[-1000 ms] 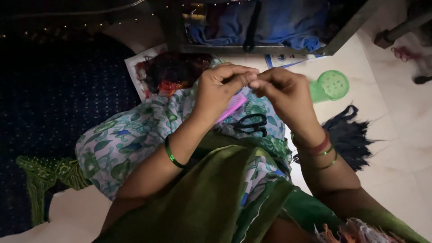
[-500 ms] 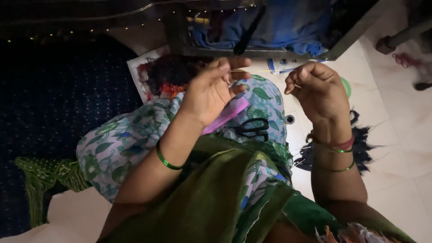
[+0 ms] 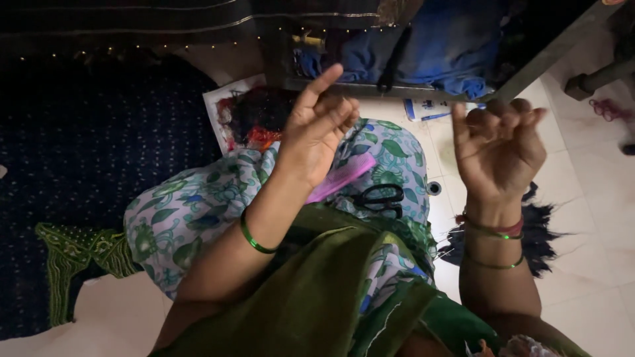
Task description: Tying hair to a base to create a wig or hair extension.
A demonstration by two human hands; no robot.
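Observation:
Both my hands are raised above my lap and held apart. My left hand has its index finger pointing up, with the thumb and other fingers bent together. My right hand has its fingers curled toward the palm. I see nothing in either hand; a fine strand would be too thin to tell. A pink comb and black scissors lie on the floral cloth over my knee, just under my left hand. Green bangles sit on both wrists.
A tuft of black fibres lies on the pale floor tiles by my right wrist. A printed sheet with dark and red material lies ahead. Blue cloth hangs under a metal frame. A dark blue mat covers the left.
My hands were pinched together over the knee a second ago. They have drawn apart and risen, the right one moving out to the right. The comb and scissors have stayed put.

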